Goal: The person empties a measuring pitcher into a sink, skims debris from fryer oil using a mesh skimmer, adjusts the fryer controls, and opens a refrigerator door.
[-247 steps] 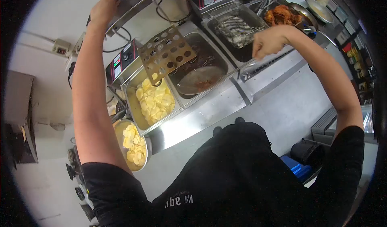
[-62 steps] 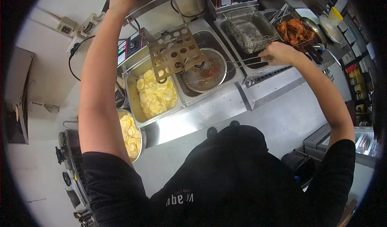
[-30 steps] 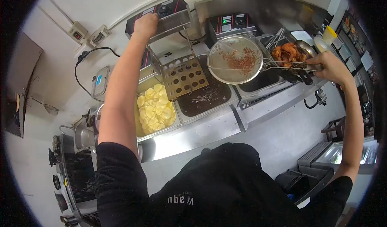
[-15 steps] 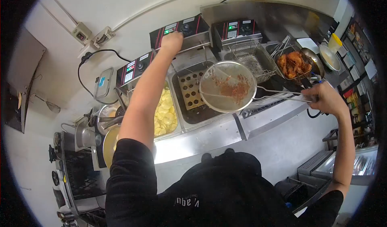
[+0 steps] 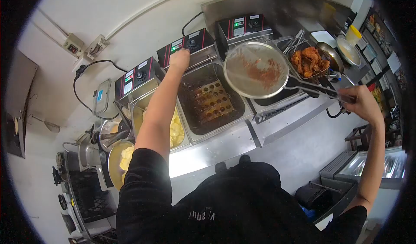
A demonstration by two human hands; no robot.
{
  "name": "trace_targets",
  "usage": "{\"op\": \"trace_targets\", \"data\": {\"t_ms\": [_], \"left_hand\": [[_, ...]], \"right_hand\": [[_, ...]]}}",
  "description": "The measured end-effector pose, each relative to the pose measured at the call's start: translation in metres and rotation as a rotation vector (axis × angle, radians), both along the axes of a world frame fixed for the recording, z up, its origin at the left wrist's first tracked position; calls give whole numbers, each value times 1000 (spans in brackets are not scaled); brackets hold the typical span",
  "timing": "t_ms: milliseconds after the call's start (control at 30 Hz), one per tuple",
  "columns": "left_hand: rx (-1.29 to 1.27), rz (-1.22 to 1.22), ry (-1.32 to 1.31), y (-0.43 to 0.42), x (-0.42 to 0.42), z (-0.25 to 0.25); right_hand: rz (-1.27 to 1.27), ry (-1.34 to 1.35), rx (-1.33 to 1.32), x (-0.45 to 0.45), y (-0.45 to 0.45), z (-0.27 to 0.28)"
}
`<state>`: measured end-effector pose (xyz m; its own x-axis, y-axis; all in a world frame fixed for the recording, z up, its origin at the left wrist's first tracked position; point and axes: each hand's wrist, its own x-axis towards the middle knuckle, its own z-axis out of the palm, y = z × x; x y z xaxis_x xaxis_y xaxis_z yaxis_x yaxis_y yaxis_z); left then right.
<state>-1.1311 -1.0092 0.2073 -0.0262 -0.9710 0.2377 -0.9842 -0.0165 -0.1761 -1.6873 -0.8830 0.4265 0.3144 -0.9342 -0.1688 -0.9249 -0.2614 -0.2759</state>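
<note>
My right hand is closed around the long handle of a round mesh strainer. Reddish-brown crumbs lie in its mesh, and it hangs over the right fryer, covering most of that tank. My left hand is at the front of the middle fryer's control box, fingers curled in; what they grip is hidden. Below it, the middle fryer tank holds dark liquid over a perforated plate. Left of that, sliced potatoes fill another tank, partly behind my left forearm.
Fried chicken pieces sit in a wire basket at the right, beside a metal bowl and a yellow cup. A bowl of pale slices stands at the left. Power cables run along the wall.
The strainer has moved up and right, away from the middle tank, uncovering its plate. My left hand has shifted lower on the control box. The camera view has shifted slightly.
</note>
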Motion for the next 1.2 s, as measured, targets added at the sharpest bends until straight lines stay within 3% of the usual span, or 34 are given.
{"op": "trace_targets", "data": {"t_ms": [133, 367, 567, 667, 767, 900, 967, 1033, 1100, 1133, 1167, 1200], "left_hand": [[40, 10, 21, 5, -4, -2], [63, 8, 41, 11, -6, -11], [117, -35, 82, 15, 0, -15], [-60, -78, 287, 49, -33, 6], [-148, -215, 530, 95, -74, 24], [-166, -355, 836, 159, -131, 26], [-57, -389, 1087, 176, -153, 8], [68, -396, 1399, 189, -180, -7], [239, -456, 1600, 199, -206, -10], [193, -619, 1383, 202, -217, -7], [240, -649, 1393, 209, -228, -7], [356, -660, 1369, 216, -244, -7]], "right_hand": [[81, -40, -208, -34, -25, -26], [-53, -28, -118, -34, -47, -47], [58, -49, -63, -28, -60, -80], [107, -6, 84, -14, -63, -93], [54, 138, -1, 1, -54, -108], [-13, 314, 22, 27, -38, -109], [-149, 342, -151, 42, -20, -109], [-120, 258, -405, 63, 16, -99], [44, -182, -667, 74, 37, -122], [0, -361, -662, 87, 57, -126], [-54, -531, -661, 100, 79, -130], [-136, -535, -708, 107, 97, -144]]}}
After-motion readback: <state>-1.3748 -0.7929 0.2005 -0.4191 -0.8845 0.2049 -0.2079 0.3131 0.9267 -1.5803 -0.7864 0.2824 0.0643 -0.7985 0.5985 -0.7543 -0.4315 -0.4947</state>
